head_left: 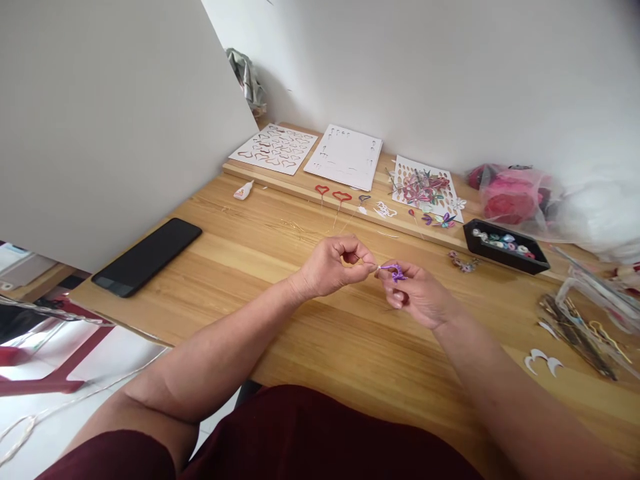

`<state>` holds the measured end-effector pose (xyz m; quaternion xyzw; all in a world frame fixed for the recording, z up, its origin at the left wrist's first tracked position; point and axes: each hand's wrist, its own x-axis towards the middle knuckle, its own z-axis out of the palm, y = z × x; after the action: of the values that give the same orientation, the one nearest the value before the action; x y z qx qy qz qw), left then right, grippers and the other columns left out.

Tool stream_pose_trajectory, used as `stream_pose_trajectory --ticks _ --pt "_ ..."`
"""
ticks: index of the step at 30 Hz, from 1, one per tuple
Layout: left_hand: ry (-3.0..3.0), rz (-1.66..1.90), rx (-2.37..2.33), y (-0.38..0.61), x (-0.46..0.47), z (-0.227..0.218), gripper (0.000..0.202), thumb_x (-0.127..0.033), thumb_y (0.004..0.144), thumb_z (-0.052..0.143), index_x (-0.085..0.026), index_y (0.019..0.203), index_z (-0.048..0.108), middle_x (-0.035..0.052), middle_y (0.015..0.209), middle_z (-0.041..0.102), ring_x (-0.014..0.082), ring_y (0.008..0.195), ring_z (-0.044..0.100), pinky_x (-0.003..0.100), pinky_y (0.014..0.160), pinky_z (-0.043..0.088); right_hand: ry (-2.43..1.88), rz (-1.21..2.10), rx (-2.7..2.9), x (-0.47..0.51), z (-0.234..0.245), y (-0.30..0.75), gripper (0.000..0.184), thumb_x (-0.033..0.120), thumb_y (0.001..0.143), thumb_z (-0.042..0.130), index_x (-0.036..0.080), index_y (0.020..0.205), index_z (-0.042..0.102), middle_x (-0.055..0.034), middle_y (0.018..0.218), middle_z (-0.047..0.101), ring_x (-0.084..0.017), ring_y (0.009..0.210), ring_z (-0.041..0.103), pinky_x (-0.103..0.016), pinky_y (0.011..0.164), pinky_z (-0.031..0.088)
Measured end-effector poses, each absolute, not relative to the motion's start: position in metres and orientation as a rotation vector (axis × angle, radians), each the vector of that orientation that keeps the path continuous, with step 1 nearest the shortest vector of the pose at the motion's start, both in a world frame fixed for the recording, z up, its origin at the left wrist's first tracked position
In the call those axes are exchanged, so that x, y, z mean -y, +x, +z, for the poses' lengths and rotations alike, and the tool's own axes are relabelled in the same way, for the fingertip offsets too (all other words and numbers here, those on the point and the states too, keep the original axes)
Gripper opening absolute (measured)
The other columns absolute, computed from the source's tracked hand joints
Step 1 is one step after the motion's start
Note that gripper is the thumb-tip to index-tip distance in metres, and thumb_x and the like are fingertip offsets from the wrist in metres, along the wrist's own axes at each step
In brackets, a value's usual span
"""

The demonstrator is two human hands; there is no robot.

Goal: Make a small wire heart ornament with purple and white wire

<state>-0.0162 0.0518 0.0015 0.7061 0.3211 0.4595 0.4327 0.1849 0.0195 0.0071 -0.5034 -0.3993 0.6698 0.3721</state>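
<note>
Over the middle of the wooden table [330, 340], my two hands meet at a small purple flower-like ornament [397, 272]. My right hand [413, 290] is closed in a pinch on it, thumb and fingers at its pale stem end. My left hand [340, 267] is also pinched, its fingertips close to that pale end. What sits between the left fingertips looks like a thin strand but is too small to name surely. Beyond the hands lie fine gold wires [295, 229] on the tabletop.
On the raised back ledge are sheets with cut shapes [274, 149], white paper [345, 157], red heart-shaped wire pieces [342, 197] and a flower pile [423, 187]. A black tray [505, 247] holds thread spools. A phone [147, 257], glue bottle [243, 191] and white crescents [543, 361] lie around.
</note>
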Motion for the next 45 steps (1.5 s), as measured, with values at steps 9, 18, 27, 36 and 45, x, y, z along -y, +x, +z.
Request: stream_pose_trajectory --ticks 9,18,27,36,45 --pt "1.957 1.257 -0.982 -0.014 -0.054 -0.005 0.007 -0.016 0.075 0.068 -0.017 0.068 0.067 -0.0014 0.065 0.056 0.0107 0.065 0.048 0.026 0.067 0.04 -1.456 1.3 1.499 0.019 0.016 0.179 0.024 0.041 0.081 0.074 0.019 0.074 0.068 -0.0005 0.067 0.064 -0.01 0.048 0.05 -0.026 0.048 0.04" --pt "2.06 1.219 -0.685 -0.015 -0.049 -0.002 0.006 -0.016 0.078 0.068 -0.017 0.072 0.069 0.0011 0.068 0.06 0.0124 0.068 0.053 0.027 0.069 0.043 -1.432 0.989 1.724 -0.017 0.054 0.174 0.017 0.035 0.08 0.073 0.019 0.075 0.069 0.001 0.062 0.057 -0.01 0.054 0.045 -0.026 0.049 0.034" --pt "1.735 1.244 -0.787 -0.014 -0.051 0.001 0.012 -0.022 0.078 0.071 -0.015 0.069 0.066 -0.0006 0.067 0.058 0.0085 0.062 0.049 0.024 0.063 0.041 -1.28 1.72 1.008 -0.027 0.013 0.184 0.029 0.032 0.061 0.086 0.019 0.074 0.063 0.0074 0.054 0.045 -0.005 0.044 0.029 -0.022 0.044 0.021" --pt "1.272 1.167 -0.757 -0.006 -0.049 -0.008 0.022 -0.031 0.073 0.076 -0.013 0.077 0.065 0.0036 0.086 0.064 0.0098 0.071 0.06 0.022 0.059 0.052 -1.247 1.783 0.879 0.0 0.0 0.171 0.029 0.034 0.07 0.084 0.02 0.074 0.059 0.0048 0.059 0.055 -0.005 0.046 0.037 -0.02 0.045 0.031" --pt "1.022 1.099 -0.628 -0.002 -0.045 -0.007 0.026 -0.03 0.072 0.079 -0.012 0.074 0.059 0.0042 0.084 0.069 0.0145 0.083 0.071 0.027 0.077 0.057 -1.299 1.651 0.93 0.0 -0.006 0.162 0.028 0.036 0.068 0.085 0.019 0.072 0.063 0.0033 0.063 0.06 -0.006 0.048 0.045 -0.021 0.046 0.039"
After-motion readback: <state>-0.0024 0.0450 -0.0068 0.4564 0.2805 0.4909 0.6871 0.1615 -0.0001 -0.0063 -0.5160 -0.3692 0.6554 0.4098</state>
